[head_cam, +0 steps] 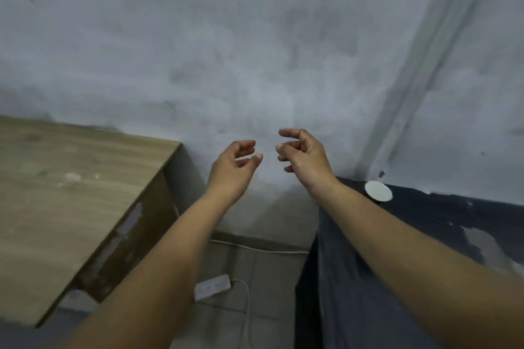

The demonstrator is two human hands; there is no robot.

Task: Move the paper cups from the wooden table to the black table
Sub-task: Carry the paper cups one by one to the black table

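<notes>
Both my hands are raised in the gap between the two tables, in front of the grey wall. My left hand has loosely curled fingers and holds nothing. My right hand is a short way to its right, fingers also loosely curled and empty. The wooden table fills the left side; no cup shows on its visible top. The black table lies at the right, partly behind my right forearm. A white round thing, which may be a paper cup seen from above, stands at the black table's far left corner.
A grey wall stands close ahead, with a pale vertical strip at the right. On the tiled floor between the tables lie a white power strip and its cable.
</notes>
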